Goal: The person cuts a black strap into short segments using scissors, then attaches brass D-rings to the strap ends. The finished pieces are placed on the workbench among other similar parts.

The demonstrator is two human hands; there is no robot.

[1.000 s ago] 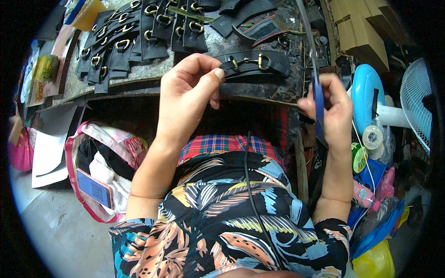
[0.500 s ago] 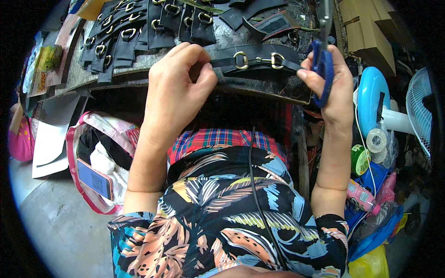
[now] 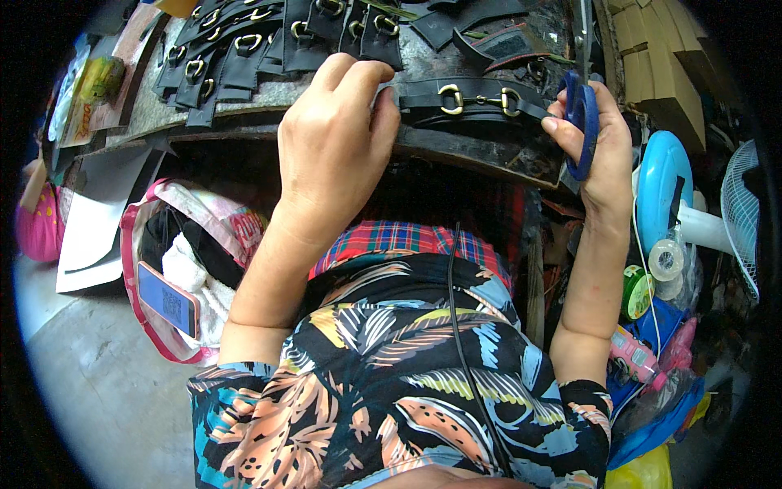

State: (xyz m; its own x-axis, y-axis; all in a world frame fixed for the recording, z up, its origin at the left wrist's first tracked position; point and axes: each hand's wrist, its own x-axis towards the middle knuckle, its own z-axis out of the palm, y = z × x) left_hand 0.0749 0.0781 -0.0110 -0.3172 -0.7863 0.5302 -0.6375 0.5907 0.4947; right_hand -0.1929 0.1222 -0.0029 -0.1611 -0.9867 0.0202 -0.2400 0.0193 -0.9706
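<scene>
Head view: a brass-ringed black strap (image 3: 485, 87) lies along the near edge of the desk (image 3: 456, 151); left hand (image 3: 338, 130) curls at its left end, grip unclear; right hand (image 3: 609, 147) grips blue-handled scissors (image 3: 590, 126).

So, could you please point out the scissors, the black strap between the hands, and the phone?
Scissors (image 3: 590, 134): head view, blue handle loop.
Black strap (image 3: 477, 86): head view, middle of its band.
Phone (image 3: 169, 301): head view, middle of its screen.

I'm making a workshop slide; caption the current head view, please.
Left hand at one end of a black strap, right hand holding blue-handled scissors at the other.
</scene>
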